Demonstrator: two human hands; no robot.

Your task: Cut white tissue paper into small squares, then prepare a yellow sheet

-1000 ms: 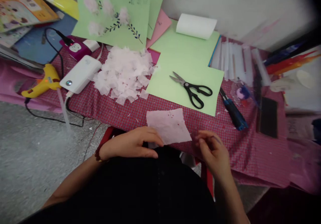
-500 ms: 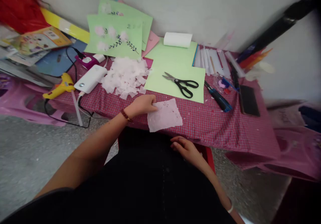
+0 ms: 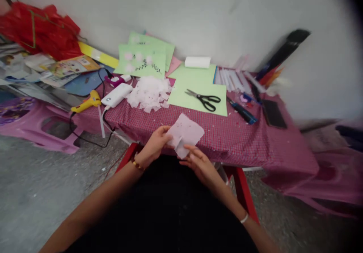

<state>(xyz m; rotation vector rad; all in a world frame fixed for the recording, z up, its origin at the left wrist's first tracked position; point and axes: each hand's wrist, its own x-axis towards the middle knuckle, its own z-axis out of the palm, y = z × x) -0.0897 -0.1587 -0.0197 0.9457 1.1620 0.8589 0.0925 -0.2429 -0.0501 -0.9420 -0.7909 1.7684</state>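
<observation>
A thin, pale pink sheet of tissue paper [image 3: 189,130] with a few dark specks is up off the table's front edge, turned corner-up. My left hand [image 3: 157,141] pinches its left side between thumb and fingers. At the lower corner, my right hand [image 3: 200,164] has its fingers closed on the paper, which bends there. Behind the left hand lies a heap of small cut tissue pieces [image 3: 150,92]. Black-handled scissors [image 3: 204,99] rest with blades apart on a light green sheet [image 3: 181,98].
Left of the heap are a white power bank [image 3: 117,95] and a yellow glue gun [image 3: 87,102] with cables. Green cards with paper blossoms [image 3: 141,62] lean on the wall. A utility knife [image 3: 242,111], glue sticks [image 3: 231,80] and a dark phone [image 3: 274,113] lie right.
My left hand has lifted the tissue sheet toward me and turned it. My right hand has come up from my lap and taken its lower corner. The camera view has shifted.
</observation>
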